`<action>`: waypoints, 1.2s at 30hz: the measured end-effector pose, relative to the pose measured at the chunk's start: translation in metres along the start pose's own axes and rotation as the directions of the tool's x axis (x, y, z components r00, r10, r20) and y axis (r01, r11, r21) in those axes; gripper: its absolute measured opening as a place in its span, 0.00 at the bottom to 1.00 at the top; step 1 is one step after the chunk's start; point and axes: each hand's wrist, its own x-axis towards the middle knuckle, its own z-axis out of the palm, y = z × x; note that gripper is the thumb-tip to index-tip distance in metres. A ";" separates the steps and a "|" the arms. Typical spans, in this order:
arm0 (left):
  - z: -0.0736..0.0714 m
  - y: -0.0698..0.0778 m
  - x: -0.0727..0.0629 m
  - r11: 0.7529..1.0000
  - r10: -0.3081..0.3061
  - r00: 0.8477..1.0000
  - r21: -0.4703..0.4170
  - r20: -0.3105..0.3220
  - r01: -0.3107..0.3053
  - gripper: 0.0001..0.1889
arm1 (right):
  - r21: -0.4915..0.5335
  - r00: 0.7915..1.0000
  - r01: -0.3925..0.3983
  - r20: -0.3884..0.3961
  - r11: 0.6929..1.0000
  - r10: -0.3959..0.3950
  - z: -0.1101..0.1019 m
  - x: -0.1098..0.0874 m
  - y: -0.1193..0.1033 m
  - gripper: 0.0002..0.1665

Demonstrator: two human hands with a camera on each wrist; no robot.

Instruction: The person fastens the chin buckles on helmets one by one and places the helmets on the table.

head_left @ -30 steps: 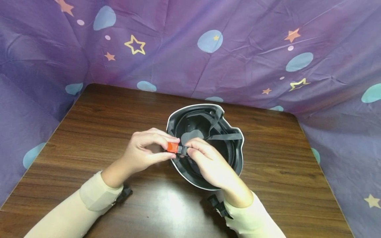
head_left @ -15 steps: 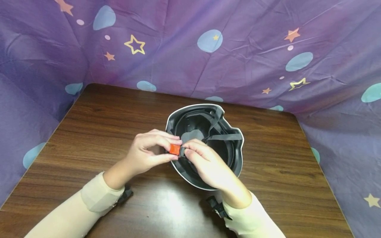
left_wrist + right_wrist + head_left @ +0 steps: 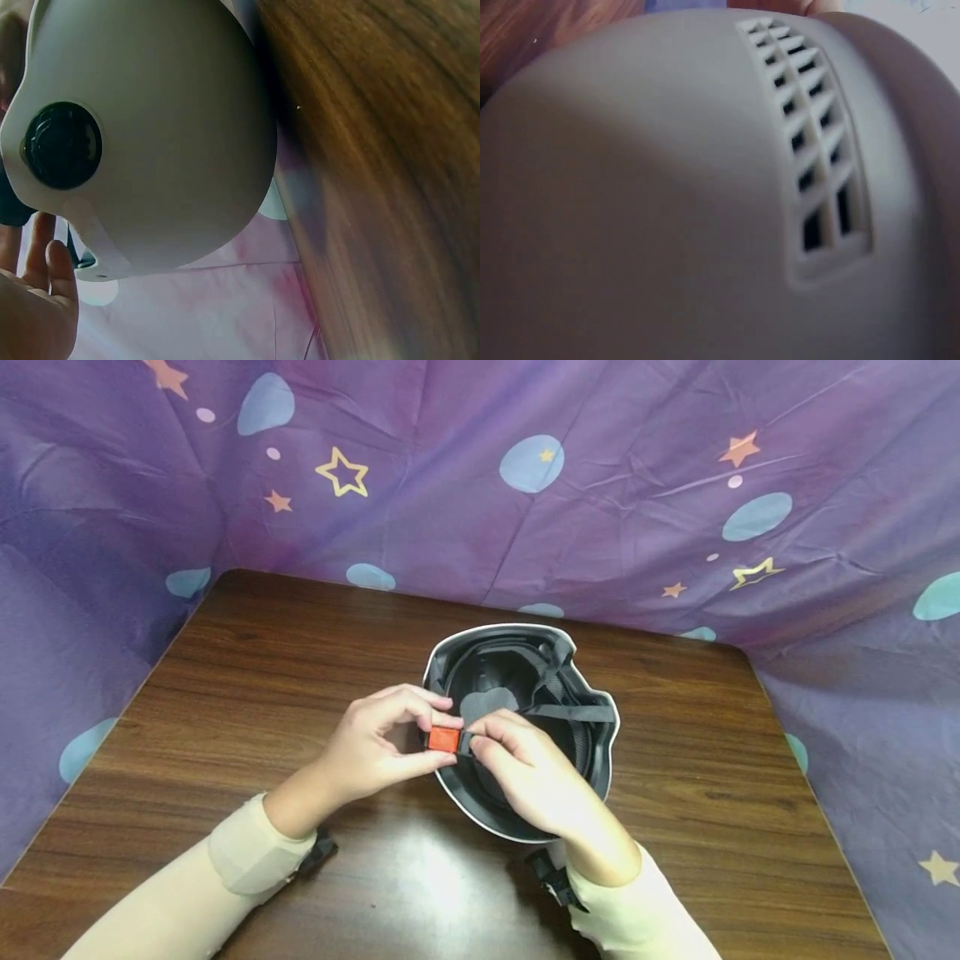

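Observation:
A white helmet (image 3: 611, 752) with a black lining lies with its hollow side up on the table. Over its opening, my left hand (image 3: 360, 747) pinches the orange part of the strap buckle (image 3: 444, 739) between thumb and fingers. My right hand (image 3: 528, 772) pinches the black part (image 3: 466, 743) of the same buckle from the right. The two parts meet end to end; whether they are locked I cannot tell. In the left wrist view, the helmet's outer shell (image 3: 172, 135) has a round dark knob (image 3: 64, 145), with left fingers at lower left. The right wrist view shows the vent grille (image 3: 810, 142).
Grey straps (image 3: 566, 712) run across the helmet's right inner side. The brown wooden table (image 3: 262, 668) extends around it. A purple curtain (image 3: 450, 527) with stars and blue shapes hangs behind and at both sides.
The grey piece that showed between the orange and black buckle parts a second ago is covered now, the parts having come together. The left hand has shifted slightly right.

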 end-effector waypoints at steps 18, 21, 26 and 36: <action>-0.005 0.000 0.002 0.985 0.052 0.998 0.164 0.043 -0.059 0.21 | -0.166 0.982 0.056 -0.169 0.985 -0.084 -0.021 0.001 0.012 0.05; -0.005 -0.002 0.002 0.973 0.048 0.997 0.222 0.060 -0.060 0.20 | -0.267 0.939 0.095 -0.297 0.959 -0.176 -0.034 0.002 0.020 0.07; -0.005 -0.003 0.002 0.957 0.042 0.994 0.282 0.096 -0.067 0.18 | -0.428 0.913 0.024 -0.358 0.903 -0.194 -0.044 0.004 0.033 0.14; -0.007 -0.007 0.001 0.958 0.110 0.985 0.249 0.129 -0.140 0.17 | -0.621 0.978 -0.208 -0.118 0.755 0.172 -0.033 0.005 0.040 0.43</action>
